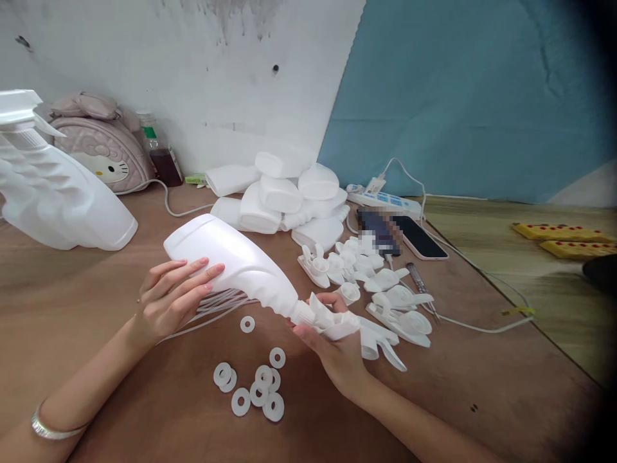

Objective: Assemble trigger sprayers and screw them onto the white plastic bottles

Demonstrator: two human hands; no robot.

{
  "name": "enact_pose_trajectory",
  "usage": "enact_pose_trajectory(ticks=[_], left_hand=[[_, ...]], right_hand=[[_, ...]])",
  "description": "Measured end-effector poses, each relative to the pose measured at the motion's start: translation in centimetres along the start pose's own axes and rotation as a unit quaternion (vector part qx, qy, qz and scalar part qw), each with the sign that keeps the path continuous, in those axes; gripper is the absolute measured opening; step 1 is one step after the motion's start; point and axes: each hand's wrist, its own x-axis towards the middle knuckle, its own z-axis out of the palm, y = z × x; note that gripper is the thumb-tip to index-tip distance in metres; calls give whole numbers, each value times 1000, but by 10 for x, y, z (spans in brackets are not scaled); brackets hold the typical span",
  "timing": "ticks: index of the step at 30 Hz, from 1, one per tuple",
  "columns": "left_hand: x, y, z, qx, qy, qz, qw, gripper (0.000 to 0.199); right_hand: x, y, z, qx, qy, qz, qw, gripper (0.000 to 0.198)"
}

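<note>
A white plastic spray bottle point(231, 254) is held tilted above the table, its base up to the left and its neck down to the right. My left hand point(178, 299) supports the bottle body from below, fingers laid along its side. The fingers of my right hand point(340, 354) are closed round the white trigger sprayer head point(332, 318), which sits at the bottle's neck. How far it is screwed on I cannot tell. Below the bottle lie several flat white ring washers point(260, 386). Thin white dip tubes point(216, 308) lie bundled behind my left hand.
Several white bottles point(279, 196) are heaped at the wall. Loose sprayer parts point(366, 270) spread right of centre, near phones point(418, 236), a power strip point(385, 200) and cables. Assembled spray bottles point(67, 186), a pink bag point(101, 145) and a dark drink bottle point(164, 161) stand left.
</note>
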Motion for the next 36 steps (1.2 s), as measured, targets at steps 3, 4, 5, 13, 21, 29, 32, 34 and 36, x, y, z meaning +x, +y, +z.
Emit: enact_pose_trajectory(ticks=[3,4,5,13,21,29,32,34,36], left_hand=[[2,1,0,8,2,-17,1000,37],[2,1,0,10,2,-19,1000,37],[3,1,-1,12,2,-19,1000,36],[7,1,-2,15,16,-1,1000,27],[3,3,0,9,6,-11,1000,28],[1,3,-1,5,12,-10,1000,27],[3,4,0,1,18,-6,1000,28],[4,5,0,1,18,-10,1000,27],[5,6,0,2,16,-20,1000,27]], right_hand=[[-2,-3,2,-29,-8,-50,998,36],[-2,-3,3,-40,-5,-72,997,34],[-2,-4,3,-48,0,-91,995,32],[5,-4,-2,-130,-2,-47,990,25],[2,-7,1,-70,-16,-65,995,34],[4,-10,0,-96,-9,-15,995,28],[4,-13,-1,-113,-17,0,993,28],[3,-14,-1,-133,-21,-12,991,24],[2,-13,0,-159,-21,-40,986,23]])
